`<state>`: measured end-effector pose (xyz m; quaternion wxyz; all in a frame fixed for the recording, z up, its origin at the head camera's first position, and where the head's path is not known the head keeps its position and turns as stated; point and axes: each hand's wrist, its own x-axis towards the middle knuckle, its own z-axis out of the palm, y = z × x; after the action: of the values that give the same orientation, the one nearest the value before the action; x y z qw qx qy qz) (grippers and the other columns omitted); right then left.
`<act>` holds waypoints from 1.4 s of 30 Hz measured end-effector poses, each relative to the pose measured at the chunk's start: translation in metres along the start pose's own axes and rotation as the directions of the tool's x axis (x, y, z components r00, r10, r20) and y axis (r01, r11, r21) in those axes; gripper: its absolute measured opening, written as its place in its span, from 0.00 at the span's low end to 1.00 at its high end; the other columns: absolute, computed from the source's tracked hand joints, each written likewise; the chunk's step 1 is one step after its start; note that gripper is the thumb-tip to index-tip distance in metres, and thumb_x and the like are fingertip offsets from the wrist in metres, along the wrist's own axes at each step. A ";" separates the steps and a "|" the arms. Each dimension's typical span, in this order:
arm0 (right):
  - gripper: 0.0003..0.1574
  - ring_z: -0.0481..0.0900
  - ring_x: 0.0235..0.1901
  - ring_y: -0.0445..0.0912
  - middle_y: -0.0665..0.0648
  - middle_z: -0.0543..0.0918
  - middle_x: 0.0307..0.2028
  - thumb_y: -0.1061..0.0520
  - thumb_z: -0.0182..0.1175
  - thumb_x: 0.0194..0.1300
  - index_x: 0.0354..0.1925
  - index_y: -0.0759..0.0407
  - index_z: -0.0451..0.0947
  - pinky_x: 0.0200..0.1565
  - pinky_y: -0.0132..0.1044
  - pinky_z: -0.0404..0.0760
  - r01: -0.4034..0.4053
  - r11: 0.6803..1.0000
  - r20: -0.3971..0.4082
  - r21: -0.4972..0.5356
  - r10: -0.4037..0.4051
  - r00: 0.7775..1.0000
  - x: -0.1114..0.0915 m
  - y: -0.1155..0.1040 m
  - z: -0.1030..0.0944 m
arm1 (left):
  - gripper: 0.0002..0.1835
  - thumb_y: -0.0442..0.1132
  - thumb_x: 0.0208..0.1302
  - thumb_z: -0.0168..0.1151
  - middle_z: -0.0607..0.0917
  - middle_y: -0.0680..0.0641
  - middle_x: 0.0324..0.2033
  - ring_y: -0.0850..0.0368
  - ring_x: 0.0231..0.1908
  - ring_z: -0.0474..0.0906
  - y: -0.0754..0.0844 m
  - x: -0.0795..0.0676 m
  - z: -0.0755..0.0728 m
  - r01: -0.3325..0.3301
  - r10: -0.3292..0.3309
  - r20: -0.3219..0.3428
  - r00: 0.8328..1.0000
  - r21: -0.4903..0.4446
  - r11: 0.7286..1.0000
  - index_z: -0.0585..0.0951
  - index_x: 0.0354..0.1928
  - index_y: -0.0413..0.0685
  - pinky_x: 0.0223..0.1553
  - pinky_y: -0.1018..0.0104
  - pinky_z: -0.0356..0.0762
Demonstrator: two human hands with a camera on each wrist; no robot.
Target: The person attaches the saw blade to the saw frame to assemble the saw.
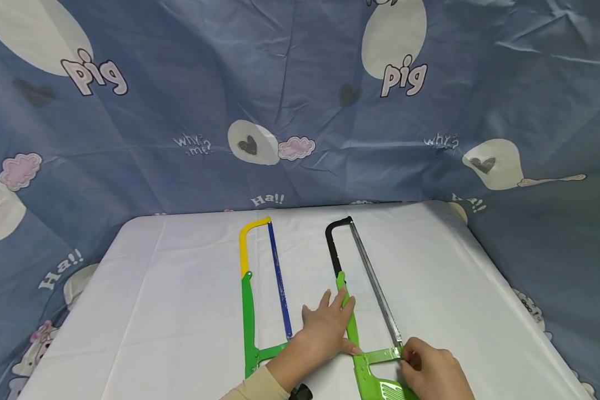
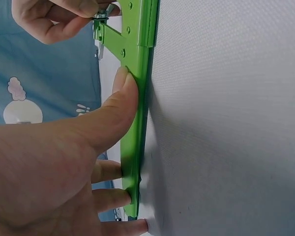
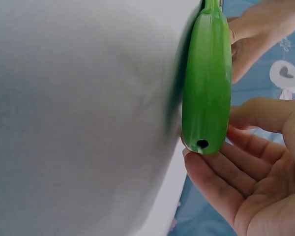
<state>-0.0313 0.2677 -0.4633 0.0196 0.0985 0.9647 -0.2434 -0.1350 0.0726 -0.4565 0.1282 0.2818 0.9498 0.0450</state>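
A hacksaw [image 1: 365, 375] with a light green frame, black front arm and silver-grey blade [image 1: 375, 278] lies on the white-covered table. My left hand [image 1: 325, 328] rests on its green back bar with fingers spread; the thumb presses near the crosspiece, as the left wrist view shows. At the blade's near end my right hand [image 1: 437, 369] pinches a metal wing nut [image 2: 108, 11] between thumb and finger. In the right wrist view, the rounded green handle [image 3: 206, 88] stands beside the right hand's other fingers. My left forearm partly covers a second hacksaw [image 1: 248, 311], green and yellow with a blue blade [image 1: 280, 278].
A white cloth [image 1: 180, 311] covers the table under both saws. Behind it and along the sides hangs a blue printed curtain [image 1: 320, 111]. A small black round-ended piece [image 1: 304, 391] shows by my left wrist.
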 end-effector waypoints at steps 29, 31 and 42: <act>0.10 0.88 0.32 0.47 0.60 0.87 0.30 0.70 0.55 0.67 0.44 0.78 0.70 0.37 0.37 0.87 -0.223 0.689 0.367 0.690 -0.066 0.928 0.014 0.037 -0.002 | 0.56 0.69 0.41 0.72 0.61 0.47 0.76 0.40 0.73 0.62 0.000 0.000 0.001 0.004 -0.004 -0.014 1.000 -0.004 1.000 0.65 0.74 0.56 0.52 0.28 0.74; 0.10 0.88 0.32 0.46 0.61 0.87 0.31 0.70 0.54 0.68 0.45 0.79 0.70 0.37 0.37 0.87 -0.212 0.674 0.372 0.708 -0.100 0.923 0.014 0.038 -0.002 | 0.56 0.69 0.41 0.72 0.60 0.47 0.77 0.41 0.73 0.61 0.000 0.000 0.000 0.006 -0.006 -0.010 1.000 0.000 1.000 0.64 0.74 0.57 0.53 0.28 0.74; 0.10 0.89 0.35 0.43 0.59 0.89 0.36 0.62 0.53 0.73 0.47 0.68 0.71 0.42 0.34 0.87 -0.358 0.432 0.490 0.828 -0.245 0.837 0.019 0.056 0.003 | 0.56 0.69 0.42 0.72 0.60 0.47 0.77 0.41 0.74 0.61 0.000 -0.001 0.000 0.008 -0.008 0.002 1.000 -0.007 1.000 0.64 0.74 0.57 0.53 0.28 0.74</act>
<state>-0.0391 0.3178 -0.4932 0.2455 0.0541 0.6306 -0.7343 -0.1344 0.0724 -0.4560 0.1304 0.2777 0.9506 0.0478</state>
